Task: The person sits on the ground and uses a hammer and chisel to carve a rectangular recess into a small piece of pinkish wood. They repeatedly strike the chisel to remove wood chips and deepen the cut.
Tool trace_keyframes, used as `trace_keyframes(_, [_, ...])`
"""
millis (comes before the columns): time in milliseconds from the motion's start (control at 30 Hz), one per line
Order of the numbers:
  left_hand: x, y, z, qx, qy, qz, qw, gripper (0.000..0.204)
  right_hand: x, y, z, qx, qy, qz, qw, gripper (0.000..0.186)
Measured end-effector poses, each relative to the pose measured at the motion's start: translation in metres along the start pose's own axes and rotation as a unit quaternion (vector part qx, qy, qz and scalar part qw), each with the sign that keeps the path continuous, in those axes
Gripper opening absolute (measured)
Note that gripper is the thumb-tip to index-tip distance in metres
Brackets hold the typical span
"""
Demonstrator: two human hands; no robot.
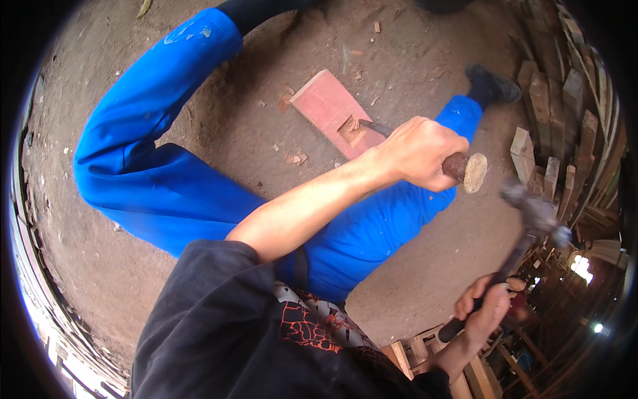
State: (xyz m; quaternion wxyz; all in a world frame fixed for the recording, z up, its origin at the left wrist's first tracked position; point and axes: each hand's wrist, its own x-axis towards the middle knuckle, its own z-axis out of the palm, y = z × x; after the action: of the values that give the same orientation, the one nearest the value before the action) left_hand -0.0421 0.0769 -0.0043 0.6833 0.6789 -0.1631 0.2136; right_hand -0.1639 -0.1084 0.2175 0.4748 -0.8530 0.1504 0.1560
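Observation:
My left hand [425, 151] is closed round the handle of a chisel [456, 167], whose pale, battered butt end sticks out past the fist. The chisel's dark blade slants down to a roughly cut recess [351, 130] in a reddish wooden board [325, 103]. That board lies between my legs, and its near end is hidden by my left forearm. Off to the right, my right hand [485, 306] grips the dark handle of a claw hammer [525, 233]. The hammer's head is raised apart from the chisel and smeared by motion.
Wood chips [296, 159] are scattered over the bare dirt floor [219, 126]. My legs in blue trousers [179, 189] spread round the board. Stacked timber offcuts [541, 113] line the right side, and more wood pieces [478, 379] sit below my right arm.

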Motion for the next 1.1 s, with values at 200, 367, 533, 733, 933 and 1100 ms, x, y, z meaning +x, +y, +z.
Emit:
trace_keyframes(200, [0.007, -0.002, -0.005, 0.008, 0.023, 0.0, 1.0, 0.027, -0.001, -0.058, -0.023, 0.138, -0.036, -0.289, 0.947, 0.052])
trace_keyframes(367, [0.008, -0.006, 0.0, 0.008, 0.033, -0.004, 0.999, 0.023, 0.011, 0.004, 0.062, 0.239, 0.066, -0.253, 0.935, 0.055])
trace_keyframes(533, [0.003, -0.016, 0.005, 0.026, 0.011, -0.014, 1.0, 0.018, 0.01, 0.001, 0.049, 0.07, 0.015, 0.09, 0.993, 0.053])
trace_keyframes(733, [0.0, -0.006, 0.005, 0.003, 0.01, -0.023, 1.0, 0.019, 0.007, -0.047, 0.001, 0.14, 0.087, -0.148, 0.975, 0.051])
trace_keyframes(933, [0.002, 0.008, 0.001, 0.001, -0.012, -0.001, 1.0, 0.018, 0.004, -0.049, -0.009, 0.102, 0.022, -0.264, 0.959, 0.05])
trace_keyframes(1100, [0.004, 0.006, 0.0, 0.005, -0.014, 0.0, 1.0, 0.02, 0.008, -0.023, -0.001, 0.124, 0.041, -0.18, 0.975, 0.053])
